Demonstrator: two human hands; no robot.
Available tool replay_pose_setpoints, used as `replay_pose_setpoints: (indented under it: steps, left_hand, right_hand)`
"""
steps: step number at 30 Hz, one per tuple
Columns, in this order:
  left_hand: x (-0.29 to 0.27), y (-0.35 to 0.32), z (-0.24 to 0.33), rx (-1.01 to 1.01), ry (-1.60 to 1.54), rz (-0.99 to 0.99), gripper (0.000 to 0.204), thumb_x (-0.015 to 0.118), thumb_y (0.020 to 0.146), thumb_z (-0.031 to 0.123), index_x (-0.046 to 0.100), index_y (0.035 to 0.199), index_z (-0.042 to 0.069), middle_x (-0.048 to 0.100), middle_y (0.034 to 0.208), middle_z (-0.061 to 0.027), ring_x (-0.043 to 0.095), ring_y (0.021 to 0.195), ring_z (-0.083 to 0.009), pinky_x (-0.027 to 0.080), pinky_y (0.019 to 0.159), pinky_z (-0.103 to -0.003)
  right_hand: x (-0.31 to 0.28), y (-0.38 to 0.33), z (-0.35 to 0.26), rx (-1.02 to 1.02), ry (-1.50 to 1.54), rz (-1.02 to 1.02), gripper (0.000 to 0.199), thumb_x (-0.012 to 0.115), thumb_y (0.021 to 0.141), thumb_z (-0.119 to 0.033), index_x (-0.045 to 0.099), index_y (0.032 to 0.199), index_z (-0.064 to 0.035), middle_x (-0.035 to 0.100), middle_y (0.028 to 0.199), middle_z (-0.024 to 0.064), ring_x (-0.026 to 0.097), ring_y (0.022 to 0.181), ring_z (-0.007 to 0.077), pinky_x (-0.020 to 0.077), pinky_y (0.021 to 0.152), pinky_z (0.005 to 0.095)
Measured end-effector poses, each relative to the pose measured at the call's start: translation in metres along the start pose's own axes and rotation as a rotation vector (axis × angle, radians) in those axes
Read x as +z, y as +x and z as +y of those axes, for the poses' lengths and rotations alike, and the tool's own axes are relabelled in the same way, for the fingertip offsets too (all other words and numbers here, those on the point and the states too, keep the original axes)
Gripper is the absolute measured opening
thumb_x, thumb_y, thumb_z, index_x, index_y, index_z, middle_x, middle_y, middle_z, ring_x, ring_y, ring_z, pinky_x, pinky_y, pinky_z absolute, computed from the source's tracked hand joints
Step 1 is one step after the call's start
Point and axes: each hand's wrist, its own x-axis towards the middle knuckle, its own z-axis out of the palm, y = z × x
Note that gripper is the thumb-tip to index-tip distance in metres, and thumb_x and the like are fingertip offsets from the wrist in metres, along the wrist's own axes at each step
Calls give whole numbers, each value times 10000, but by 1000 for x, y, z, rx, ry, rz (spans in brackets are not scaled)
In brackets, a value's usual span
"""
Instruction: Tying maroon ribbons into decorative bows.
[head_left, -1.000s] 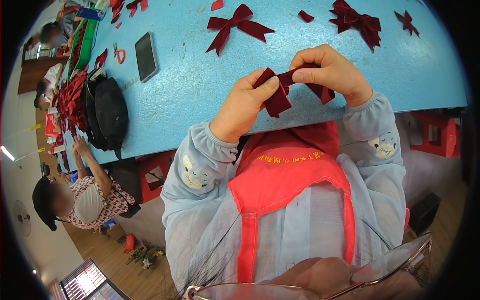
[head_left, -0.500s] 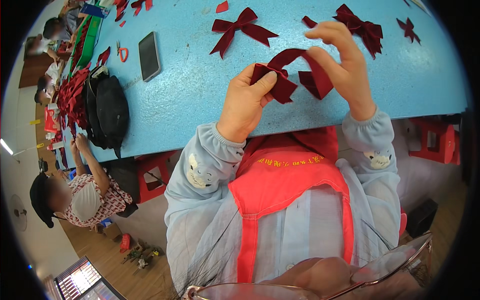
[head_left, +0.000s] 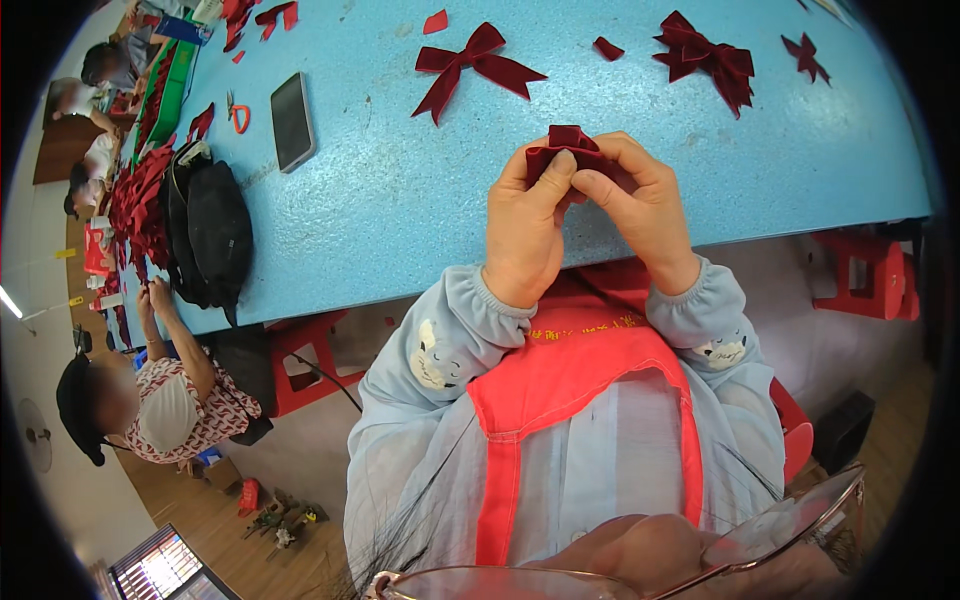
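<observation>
A dark red velvet ribbon [head_left: 572,140], folded into loops, is pinched between both hands over the near edge of the blue table [head_left: 400,200]. My left hand [head_left: 527,225] closes on its left side, thumb pressed on the front fold. My right hand [head_left: 645,210] grips the right side, its thumb tip close to the left one. The fingers hide the ribbon's lower part. Beyond my hands lie a finished-looking velvet bow [head_left: 470,68] with two tails, a fuller layered bow [head_left: 706,62] and a small ribbon scrap [head_left: 608,48] between them.
Left on the table are a phone [head_left: 292,122], orange-handled scissors [head_left: 238,114], a black bag [head_left: 212,225] and a heap of red ribbons [head_left: 145,205] by a green tray [head_left: 168,92]. A small bow piece [head_left: 805,58] lies far right. Another person [head_left: 165,390] works at the left; red stools [head_left: 868,275] stand below.
My right hand has come down and left to the ribbon, beside the left hand. The long loose ribbon strip is now folded into compact loops held by both hands.
</observation>
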Motion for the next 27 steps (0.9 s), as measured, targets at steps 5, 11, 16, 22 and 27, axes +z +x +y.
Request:
replay_pose_setpoints:
  steps: [5, 11, 16, 22, 27]
  left_hand:
    - [-3, 3, 3, 7, 180, -105, 220, 604, 854, 89, 582, 1056, 5, 604, 894, -29, 527, 768, -91, 435, 674, -236]
    - [3, 2, 3, 88, 399, -254, 253, 607, 837, 43, 589, 1087, 6, 603, 888, -25, 539, 805, -85, 444, 672, -219]
    - [10, -6, -5, 123, 252, -263, 307, 601, 817, -33, 567, 1119, 0, 605, 942, -48, 564, 849, -116, 474, 711, -245]
    - [7, -6, -14, 265, 263, -344, 372, 601, 806, -63, 532, 1167, -2, 604, 1030, -90, 581, 891, -157, 498, 763, -295]
    - [-4, 1, -25, 245, 258, -358, 302, 593, 821, -61, 554, 1117, -14, 586, 997, -42, 559, 911, -118, 455, 809, -251]
  right_hand:
    - [-18, 1, -1, -58, 54, -30, 134, 601, 832, -49, 595, 954, 7, 551, 949, 33, 498, 863, 85, 417, 723, 222]
    - [-33, -3, -13, -49, 141, -86, 77, 601, 816, -17, 597, 891, 0, 543, 926, 37, 499, 848, 98, 416, 731, 231]
    - [-37, -7, 1, -216, 219, -120, 170, 639, 777, 5, 601, 941, -23, 523, 921, 51, 539, 786, 126, 438, 693, 223]
    - [-45, -4, 7, -408, 114, -125, 199, 626, 715, 67, 631, 886, -34, 525, 924, 57, 528, 806, 151, 442, 686, 263]
    - [-50, -2, 7, -482, 9, -116, 260, 611, 643, 92, 646, 867, -35, 529, 890, 49, 522, 795, 180, 436, 671, 285]
